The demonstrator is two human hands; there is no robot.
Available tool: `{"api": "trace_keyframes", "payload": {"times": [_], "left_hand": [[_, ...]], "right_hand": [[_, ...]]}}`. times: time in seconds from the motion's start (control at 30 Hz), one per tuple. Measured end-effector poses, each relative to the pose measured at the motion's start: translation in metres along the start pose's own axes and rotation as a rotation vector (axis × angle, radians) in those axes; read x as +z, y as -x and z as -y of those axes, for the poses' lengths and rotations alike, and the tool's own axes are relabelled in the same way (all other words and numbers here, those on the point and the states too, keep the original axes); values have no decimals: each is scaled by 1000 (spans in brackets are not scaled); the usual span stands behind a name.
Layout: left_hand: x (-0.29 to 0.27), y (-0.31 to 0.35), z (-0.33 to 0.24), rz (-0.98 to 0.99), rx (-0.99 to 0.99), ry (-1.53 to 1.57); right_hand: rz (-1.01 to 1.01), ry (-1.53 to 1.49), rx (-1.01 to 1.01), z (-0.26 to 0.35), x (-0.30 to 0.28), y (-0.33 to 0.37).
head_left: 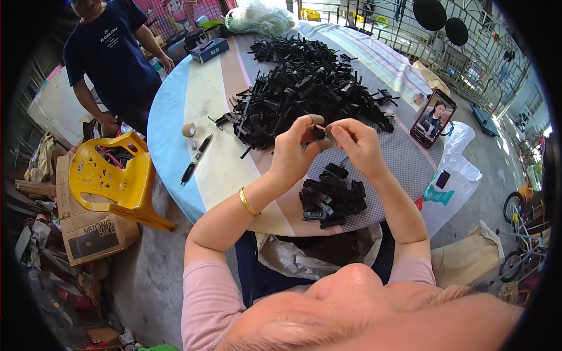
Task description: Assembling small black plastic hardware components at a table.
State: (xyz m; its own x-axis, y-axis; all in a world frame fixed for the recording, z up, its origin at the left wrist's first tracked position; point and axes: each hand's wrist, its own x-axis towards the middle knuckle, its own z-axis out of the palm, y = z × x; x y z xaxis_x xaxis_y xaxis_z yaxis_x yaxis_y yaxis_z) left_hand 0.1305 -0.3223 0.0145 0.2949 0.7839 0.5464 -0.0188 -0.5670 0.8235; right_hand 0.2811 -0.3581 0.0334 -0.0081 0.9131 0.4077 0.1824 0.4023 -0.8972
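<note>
Over the round table, my left hand (291, 153) grips a small black part (318, 133) between its fingers and thumb. Beige tape wraps some of the left fingertips. My right hand (358, 146) meets it at that spot, fingers and thumb pinched together; what lies in the pinch is too small to make out. Behind both hands spreads a large heap of black plastic parts (293, 93) with strap-like ends. A smaller pile of black parts (332, 199) lies by the near edge, below my hands.
A tape roll (188, 130) and a black pen (196, 159) lie on the striped tablecloth (216, 105). At the right edge leans a phone (433, 119). An open sack (278, 254) sits below the table's edge. A person (114, 55) stands behind a yellow chair (120, 175).
</note>
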Motion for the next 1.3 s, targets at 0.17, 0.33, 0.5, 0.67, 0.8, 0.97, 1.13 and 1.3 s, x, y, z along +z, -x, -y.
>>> {"api": "trace_keyframes", "payload": {"times": [0.17,0.33,0.5,0.67,0.8,0.97,1.13,1.3], "left_hand": [[0,4,-7,61,156,-271],[-9,1,-13,155,396,-564],[-21,-9,-5,269,-48,232],[-23,-7,-1,550,-383,712],[-20,-4,0,510,-447,744],[-17,-6,3,252,-365,611],[-12,-4,-1,164,-272,404],[-9,1,-6,98,-188,214]], "right_hand": [[12,405,-193,6,1,1],[7,320,-87,3,-7,-2],[-46,-62,-42,8,-25,-5],[194,-149,-80,1,-24,-4],[268,-86,-199,-2,-22,-6],[-26,-15,-50,-2,-9,-3],[105,117,-36,-4,-8,-1],[140,185,-63,-2,-2,-1]]}}
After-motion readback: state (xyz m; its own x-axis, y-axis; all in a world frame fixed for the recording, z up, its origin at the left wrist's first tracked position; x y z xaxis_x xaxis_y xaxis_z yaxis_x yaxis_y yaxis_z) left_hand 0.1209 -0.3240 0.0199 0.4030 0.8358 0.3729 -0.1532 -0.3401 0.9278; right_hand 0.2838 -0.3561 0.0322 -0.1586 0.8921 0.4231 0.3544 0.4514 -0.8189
